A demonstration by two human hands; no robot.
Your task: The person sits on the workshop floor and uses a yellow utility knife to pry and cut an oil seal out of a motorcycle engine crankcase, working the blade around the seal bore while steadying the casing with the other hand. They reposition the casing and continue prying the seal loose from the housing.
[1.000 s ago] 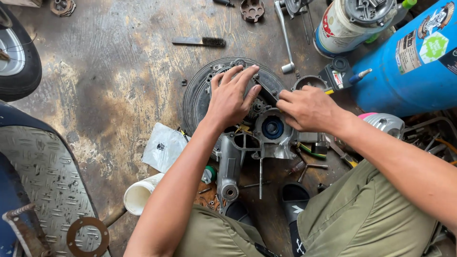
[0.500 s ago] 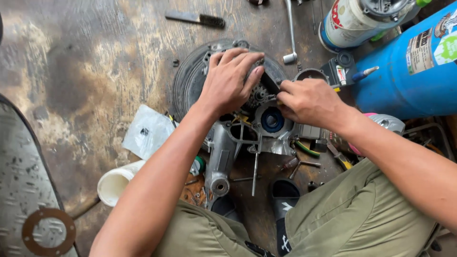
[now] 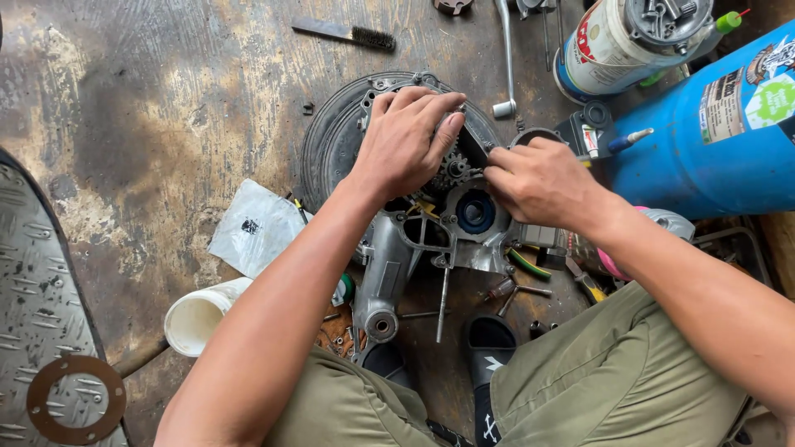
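While the plastic bag (image 3: 255, 228) and white cup (image 3: 197, 313) lie off at nine o'clock on the floor (image 3: 149, 108), the left hand (image 3: 406, 141) is cupped, fingers curled down over a small gear (image 3: 452, 170) on the engine case (image 3: 414, 240). At three o'clock of it, almost touching, the right hand (image 3: 542, 182) pinches toward the same gear; what it grips, I cannot tell. The case's long axis runs from twelve to six, toward the knees. A blue cylinder (image 3: 704, 141) stands further right.
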